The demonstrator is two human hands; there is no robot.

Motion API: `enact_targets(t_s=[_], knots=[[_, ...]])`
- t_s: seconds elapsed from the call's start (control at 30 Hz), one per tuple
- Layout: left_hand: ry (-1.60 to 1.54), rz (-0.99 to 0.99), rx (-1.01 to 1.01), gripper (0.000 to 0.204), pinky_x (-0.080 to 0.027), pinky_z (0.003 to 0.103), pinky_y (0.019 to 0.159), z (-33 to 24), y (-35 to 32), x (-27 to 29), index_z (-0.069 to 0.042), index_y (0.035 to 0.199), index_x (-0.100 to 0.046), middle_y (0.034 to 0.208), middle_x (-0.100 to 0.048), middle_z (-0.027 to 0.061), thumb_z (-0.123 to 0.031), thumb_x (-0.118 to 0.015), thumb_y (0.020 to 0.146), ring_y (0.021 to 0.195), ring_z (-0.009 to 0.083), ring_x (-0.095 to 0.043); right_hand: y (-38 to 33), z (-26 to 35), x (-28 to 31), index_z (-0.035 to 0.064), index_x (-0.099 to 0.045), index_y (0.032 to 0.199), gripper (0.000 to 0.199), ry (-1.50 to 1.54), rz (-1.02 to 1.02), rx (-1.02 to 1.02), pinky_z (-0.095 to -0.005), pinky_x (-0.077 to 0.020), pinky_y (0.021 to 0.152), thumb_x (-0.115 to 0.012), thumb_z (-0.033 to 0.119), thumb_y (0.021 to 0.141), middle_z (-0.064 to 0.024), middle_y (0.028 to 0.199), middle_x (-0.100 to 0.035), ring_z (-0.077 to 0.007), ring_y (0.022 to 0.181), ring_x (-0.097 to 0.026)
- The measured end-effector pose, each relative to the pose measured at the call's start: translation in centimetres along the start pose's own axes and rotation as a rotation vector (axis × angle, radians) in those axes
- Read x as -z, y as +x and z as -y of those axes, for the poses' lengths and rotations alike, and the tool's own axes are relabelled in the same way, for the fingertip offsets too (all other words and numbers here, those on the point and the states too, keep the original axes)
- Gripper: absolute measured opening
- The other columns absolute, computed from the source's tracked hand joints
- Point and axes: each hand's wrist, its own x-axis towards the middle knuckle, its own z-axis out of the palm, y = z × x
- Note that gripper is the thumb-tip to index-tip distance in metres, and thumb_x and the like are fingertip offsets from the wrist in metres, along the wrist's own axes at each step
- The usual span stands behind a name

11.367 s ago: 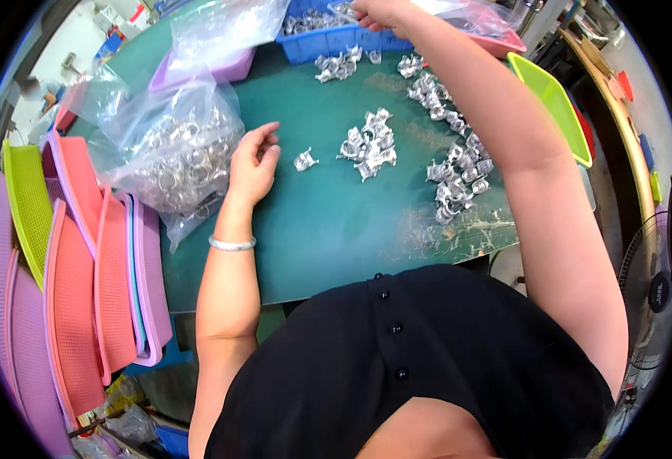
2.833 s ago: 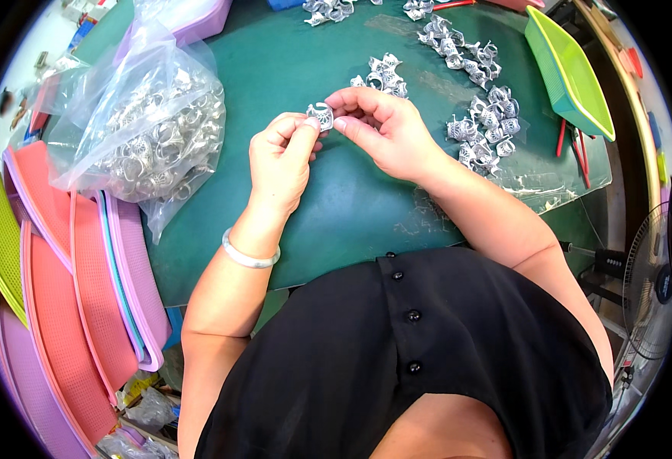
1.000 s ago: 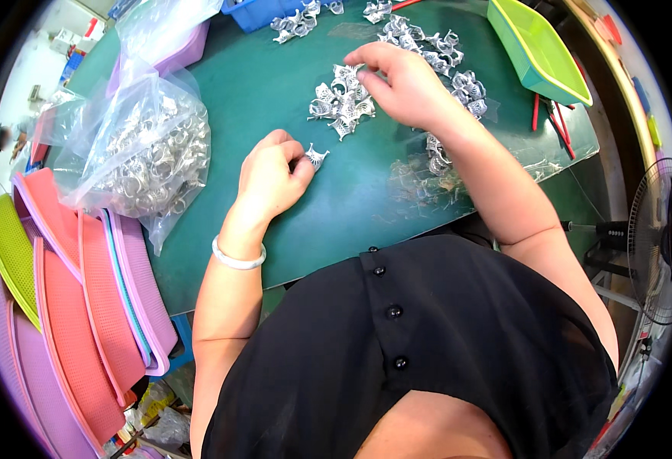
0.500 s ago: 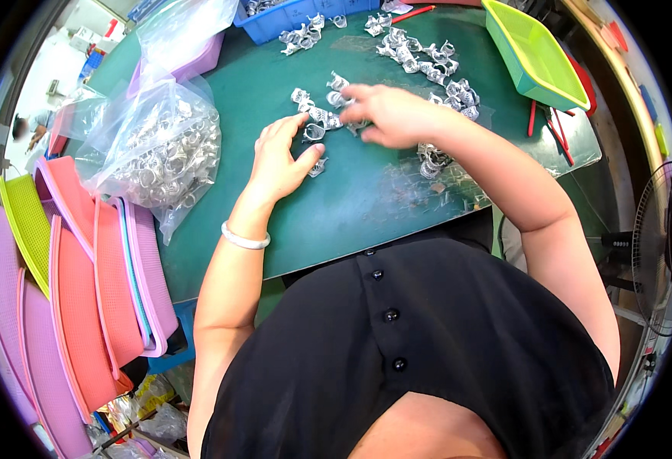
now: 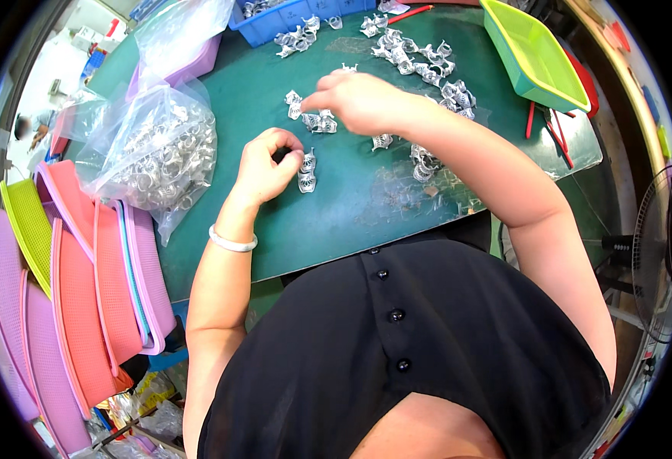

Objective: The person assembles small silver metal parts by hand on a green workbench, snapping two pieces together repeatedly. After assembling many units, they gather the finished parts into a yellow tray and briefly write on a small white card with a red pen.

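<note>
My left hand [image 5: 267, 167] is closed at the near side of the work surface, its thumb and fingers pinched at the upper of two silver openwork rings [image 5: 306, 182] standing in a short row. Further off, my right hand [image 5: 359, 103] reaches left over the table with its fingers stretched out. Its fingertips are at a loose silver ring [image 5: 294, 104]; whether they touch it is unclear. Just below those fingers lies a small cluster of similar rings [image 5: 318, 122]. Another ring [image 5: 382, 141] shows under my right wrist.
More rings [image 5: 405, 57] lie in groups across the green table [image 5: 351, 206]. A clear bag of rings [image 5: 164, 157] stands left, beside stacked coloured baskets [image 5: 84, 298]. A blue bin [image 5: 290, 24] is at the back, a yellow-green basket [image 5: 538, 61] at right.
My left hand has drawn nearer and closed its fingers by the rings, which now stand in a short row. My right hand has shifted left to the loose ring.
</note>
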Motion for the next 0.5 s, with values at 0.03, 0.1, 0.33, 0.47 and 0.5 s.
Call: enact_targets(t_s=[0.03, 0.1, 0.33, 0.47, 0.5], knots=[[-0.012, -0.029, 0.06, 0.009, -0.046, 0.029, 0.063, 0.3, -0.1, 0.0, -0.002, 0.077, -0.063, 0.079, -0.061, 0.0081, -0.008, -0.06, 0.072, 0.069, 0.0184, -0.058, 0.7, 0.2, -0.7, 0.0106, -0.065, 0.102, 0.031, -0.031, 0.02, 0.058, -0.0379, -0.0466, 0.08, -0.056, 0.001, 0.074, -0.0076, 0.089, -0.06, -0.0275, 0.094, -0.056], [0.008, -0.069, 0.137, 0.008, -0.044, 0.026, 0.059, 0.7, -0.1, 0.1, -0.001, 0.079, -0.064, 0.076, -0.06, 0.0072, -0.007, -0.06, 0.077, 0.066, 0.0147, -0.057, 1.5, 0.1, -1.3, 0.0111, -0.065, 0.099, 0.029, -0.093, 0.08, 0.101, -0.0379, -0.0473, 0.078, -0.056, 0.002, 0.073, -0.0071, 0.089, -0.061, -0.0269, 0.093, -0.057], [-0.019, -0.091, 0.115, 0.015, -0.046, 0.026, 0.061, 0.6, -1.5, 0.3, -0.001, 0.091, -0.064, 0.082, -0.06, 0.0063, -0.007, -0.062, 0.077, 0.067, 0.0141, -0.056, 0.5, -2.5, 0.7, 0.0063, -0.063, 0.082, 0.008, -0.039, 0.245, -0.088, -0.0398, -0.0479, 0.073, -0.062, 0.012, 0.077, -0.0096, 0.081, -0.062, -0.029, 0.085, -0.059], [0.012, -0.047, 0.041, 0.025, -0.045, 0.024, 0.062, -0.1, -2.4, 0.3, -0.002, 0.103, -0.062, 0.084, -0.059, 0.0033, -0.004, -0.062, 0.078, 0.069, 0.01, -0.052, -3.5, -2.0, 2.5, 0.0054, -0.065, 0.085, 0.01, 0.055, 0.303, -0.048, -0.039, -0.0477, 0.075, -0.062, 0.012, 0.078, -0.0092, 0.082, -0.062, -0.0294, 0.086, -0.058], [0.031, -0.026, 0.023, 0.027, -0.044, 0.023, 0.062, -0.3, -2.5, 0.3, -0.002, 0.106, -0.062, 0.084, -0.059, 0.0019, -0.004, -0.062, 0.079, 0.07, 0.008, -0.051, -4.1, -1.8, 3.0, 0.0051, -0.066, 0.086, 0.011, 0.092, 0.301, -0.02, -0.0389, -0.0477, 0.076, -0.063, 0.012, 0.078, -0.0091, 0.082, -0.062, -0.0295, 0.086, -0.058]])
